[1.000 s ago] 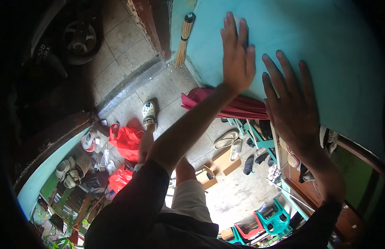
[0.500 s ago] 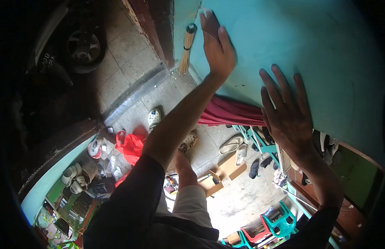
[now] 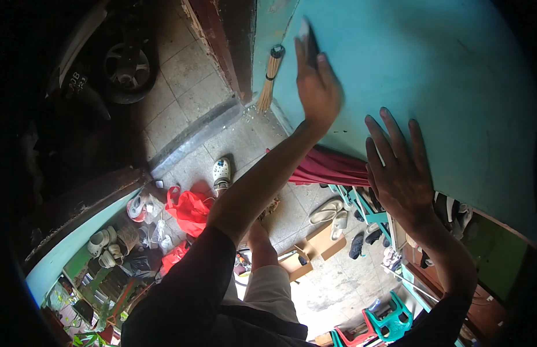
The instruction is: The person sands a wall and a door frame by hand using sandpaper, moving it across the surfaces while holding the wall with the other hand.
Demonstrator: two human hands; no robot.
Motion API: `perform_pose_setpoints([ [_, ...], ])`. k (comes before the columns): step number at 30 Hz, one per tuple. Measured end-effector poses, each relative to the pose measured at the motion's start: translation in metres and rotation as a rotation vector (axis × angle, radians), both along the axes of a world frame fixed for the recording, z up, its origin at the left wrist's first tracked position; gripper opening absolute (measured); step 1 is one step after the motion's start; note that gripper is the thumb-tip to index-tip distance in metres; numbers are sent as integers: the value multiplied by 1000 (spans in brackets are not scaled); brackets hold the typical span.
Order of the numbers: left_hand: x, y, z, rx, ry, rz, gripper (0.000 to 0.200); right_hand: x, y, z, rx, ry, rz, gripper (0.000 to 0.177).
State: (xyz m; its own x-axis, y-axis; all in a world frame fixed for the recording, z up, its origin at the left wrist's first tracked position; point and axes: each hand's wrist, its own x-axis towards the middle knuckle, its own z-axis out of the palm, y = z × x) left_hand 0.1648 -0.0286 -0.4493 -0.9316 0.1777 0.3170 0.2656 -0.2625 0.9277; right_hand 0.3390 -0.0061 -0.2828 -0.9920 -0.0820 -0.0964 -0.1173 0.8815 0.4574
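Note:
My left hand (image 3: 320,92) is pressed to the turquoise wall (image 3: 395,52), closed on a small dark brown sheet that looks like sandpaper (image 3: 313,47). The sheet lies flat between the fingers and the wall, and its far end is blurred. My right hand (image 3: 400,179) rests palm-down on the same wall, lower and to the right, with its fingers spread. A short stick broom (image 3: 270,81) leans by the wall's corner, left of my left hand. Dark red cloth (image 3: 332,168) hangs below the wall between my two arms.
Below lie a red plastic bag (image 3: 190,211), a cardboard box (image 3: 325,242) and sandals (image 3: 326,211). A white clog (image 3: 221,170) is on my foot. Plastic stools (image 3: 395,321) stand at lower right, a shoe rack (image 3: 366,211) under the wall. A motorcycle wheel (image 3: 126,72) shows beyond the doorway.
My left hand has shifted slightly down and right in view with the sandpaper. My right hand keeps its spread pose on the wall. The whole view has shifted a little.

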Motion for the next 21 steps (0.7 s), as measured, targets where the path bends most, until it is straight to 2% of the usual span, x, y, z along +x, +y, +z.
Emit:
perform_pose_setpoints([
  [1,-2,3,6,-146,192,92,54,0,0,-2,0,-9,-1,25],
  [2,-4,5,11,-149,180,90,54,-1,1,-4,-3,6,-5,25],
  [4,-9,7,22,-52,421,129,56,0,-1,-5,-6,16,-6,25],
  [5,-11,4,12,-181,472,216,51,0,-1,-3,8,1,-2,25],
  [8,-5,-10,-29,-315,263,134,53,1,1,1,24,-18,7,26],
  [9,0,-15,-25,-230,223,111,58,2,1,0,17,-40,8,26],
  [10,0,-15,-21,-234,223,109,58,2,2,0,14,-40,7,26],
  [12,-1,-12,-6,-213,485,136,61,0,2,-3,-15,-21,5,27],
  [14,-17,6,31,-25,533,156,69,0,2,-6,-24,-25,16,27],
  [16,-25,8,18,-102,487,208,68,1,3,-4,-20,-15,16,28],
  [18,-27,9,-14,-54,356,185,66,1,3,-2,-27,-51,29,29],
  [19,-21,1,-16,-138,274,131,62,2,3,-2,-24,-45,27,29],
  [21,-4,1,-5,-112,314,125,60,3,4,-5,-54,-39,19,28],
])
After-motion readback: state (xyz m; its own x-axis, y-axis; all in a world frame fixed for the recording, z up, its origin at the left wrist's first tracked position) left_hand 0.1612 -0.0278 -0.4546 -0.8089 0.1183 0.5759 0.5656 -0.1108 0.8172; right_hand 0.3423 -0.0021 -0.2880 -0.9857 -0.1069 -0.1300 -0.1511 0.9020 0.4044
